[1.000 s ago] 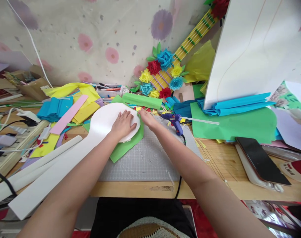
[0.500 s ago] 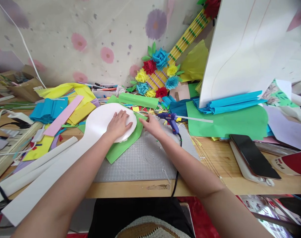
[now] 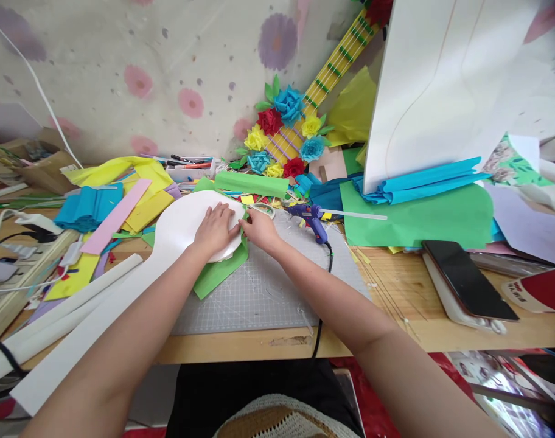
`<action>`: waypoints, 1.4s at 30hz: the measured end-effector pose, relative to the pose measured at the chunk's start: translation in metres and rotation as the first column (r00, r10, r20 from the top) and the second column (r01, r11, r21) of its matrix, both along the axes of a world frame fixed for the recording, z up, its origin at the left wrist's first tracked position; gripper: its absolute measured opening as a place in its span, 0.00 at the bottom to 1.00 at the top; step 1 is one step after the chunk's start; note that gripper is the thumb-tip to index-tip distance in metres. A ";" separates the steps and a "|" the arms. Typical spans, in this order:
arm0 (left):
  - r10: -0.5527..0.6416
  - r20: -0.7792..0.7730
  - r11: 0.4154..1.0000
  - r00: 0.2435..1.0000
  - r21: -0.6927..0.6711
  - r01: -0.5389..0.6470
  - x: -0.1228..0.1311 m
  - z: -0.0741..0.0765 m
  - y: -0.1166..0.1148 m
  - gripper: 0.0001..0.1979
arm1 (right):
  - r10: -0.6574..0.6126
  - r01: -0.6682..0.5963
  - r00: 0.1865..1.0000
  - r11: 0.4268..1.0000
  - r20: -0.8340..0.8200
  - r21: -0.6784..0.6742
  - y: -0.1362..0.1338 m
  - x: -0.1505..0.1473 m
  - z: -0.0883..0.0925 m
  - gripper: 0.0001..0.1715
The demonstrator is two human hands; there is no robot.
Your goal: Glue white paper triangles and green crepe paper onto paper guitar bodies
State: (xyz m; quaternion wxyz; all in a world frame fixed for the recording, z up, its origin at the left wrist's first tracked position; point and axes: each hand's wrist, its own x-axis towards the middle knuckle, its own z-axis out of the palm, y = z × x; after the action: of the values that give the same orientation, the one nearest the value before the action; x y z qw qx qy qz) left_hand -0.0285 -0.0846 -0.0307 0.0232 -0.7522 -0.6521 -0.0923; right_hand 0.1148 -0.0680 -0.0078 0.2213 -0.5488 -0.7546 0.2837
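Note:
A white guitar-shaped board (image 3: 177,228) lies over green paper (image 3: 220,274) on the grey cutting mat (image 3: 277,292). My left hand (image 3: 216,230) rests flat on the board's rounded end, fingers apart, holding nothing. At that end's right edge, my right hand (image 3: 259,228) pinches the green paper, which is folded up against the board. Behind my right hand lie white-handled scissors (image 3: 263,210), partly hidden. To the right, a purple glue gun (image 3: 311,220) with a clear glue stick lies on the mat.
A flower-covered yellow paper guitar (image 3: 289,137) leans on the wall. A large white board (image 3: 418,103) stands behind blue and green paper. At the right lies a phone (image 3: 464,277); power strips (image 3: 22,280) and paper rolls are left.
My right hand has moved left to the board's edge and drawn the green paper in against it. My left hand stays on the board. The whole view has shifted slightly.

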 end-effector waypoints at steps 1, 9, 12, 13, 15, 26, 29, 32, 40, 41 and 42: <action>0.005 0.003 1.000 1.000 -0.002 -0.005 0.000 0.000 0.000 0.24 | 0.005 -0.006 1.000 1.000 -0.019 -0.027 0.003 0.000 0.001 0.05; 0.023 0.006 0.999 1.000 -0.033 -0.023 0.002 0.003 0.001 0.24 | -0.030 -0.068 0.936 0.962 -0.351 -0.265 0.020 0.022 -0.006 0.02; 0.024 -0.015 0.999 1.000 -0.031 -0.025 0.002 0.003 0.001 0.24 | -0.063 -0.056 0.921 0.955 -0.385 -0.290 0.020 0.030 -0.008 0.03; 0.026 -0.023 0.999 0.999 -0.031 -0.026 0.003 0.003 0.000 0.24 | -0.078 -0.048 0.916 0.952 -0.393 -0.301 0.020 0.031 -0.008 0.04; 0.030 -0.032 0.999 0.999 -0.029 -0.031 0.003 0.003 0.000 0.24 | -0.093 -0.039 0.914 0.948 -0.394 -0.316 0.020 0.029 -0.007 0.05; 0.024 0.059 0.999 0.998 0.035 -0.026 0.002 0.002 -0.004 0.19 | 0.061 -0.058 0.997 0.997 0.056 -0.058 0.019 -0.005 0.013 0.03; -0.003 0.174 0.997 0.985 0.071 -0.009 -0.005 0.005 -0.006 0.18 | 0.117 -0.115 0.984 0.993 0.133 -0.026 0.026 -0.009 0.015 0.04; -0.071 0.255 0.997 0.964 0.020 0.069 -0.010 0.010 -0.005 0.18 | 0.204 -0.199 0.963 0.979 0.177 -0.043 0.036 -0.011 0.021 0.08; 0.048 0.251 0.999 0.967 -0.029 -0.042 0.002 0.012 0.003 0.15 | 0.337 -0.322 0.935 0.938 0.116 -0.125 0.042 -0.010 0.036 0.08; 0.052 0.250 0.999 0.967 -0.020 -0.049 0.003 0.011 0.004 0.14 | 0.348 -0.336 0.935 0.931 0.070 -0.143 0.043 -0.008 0.033 0.09; 0.055 0.252 0.998 0.966 -0.009 -0.054 0.002 0.010 0.005 0.13 | 0.338 -0.334 0.941 0.931 0.001 -0.148 0.044 -0.005 0.027 0.10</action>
State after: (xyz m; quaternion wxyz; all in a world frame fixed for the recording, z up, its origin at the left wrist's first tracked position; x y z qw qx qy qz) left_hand -0.0264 -0.0795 -0.0210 -0.0583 -0.7161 -0.6703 -0.1859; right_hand 0.1098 -0.0242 0.0193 0.1190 -0.4299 -0.8175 0.3644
